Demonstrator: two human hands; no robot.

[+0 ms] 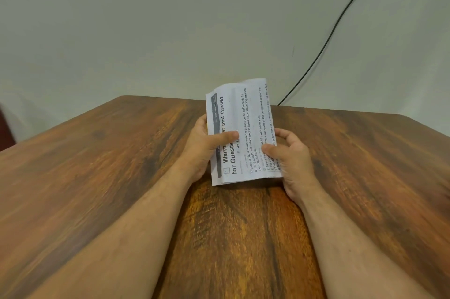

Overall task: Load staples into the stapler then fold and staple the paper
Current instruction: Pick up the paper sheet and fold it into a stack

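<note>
Two bare hands hold one folded sheet above a wooden table (97, 177), and no stapler or staples can be seen anywhere in view. Starting at the left, the left hand (204, 150) grips the paper (243, 128) along its left long edge: the thumb lies across the printed face near the heading, while the other fingers are hidden behind the sheet. The paper stands between the two hands, tilted up towards the camera with its text running sideways, its upper part rising free above both hands and its lower edge just above the table. It looks doubled over, with the fold seemingly along one long side, though which side I cannot tell. Further right, the right hand (292, 155) pinches the right long edge, thumb on the front and curled fingers wrapping round behind. Beyond that hand, a dark cable (336, 30) runs down the wall to the far edge of the table.

By my reading, the folding step is under way or just finishing. The next move likely calls for pressing the crease flat, then freeing one hand to fetch the stapler, wherever it lies out of view.
</note>
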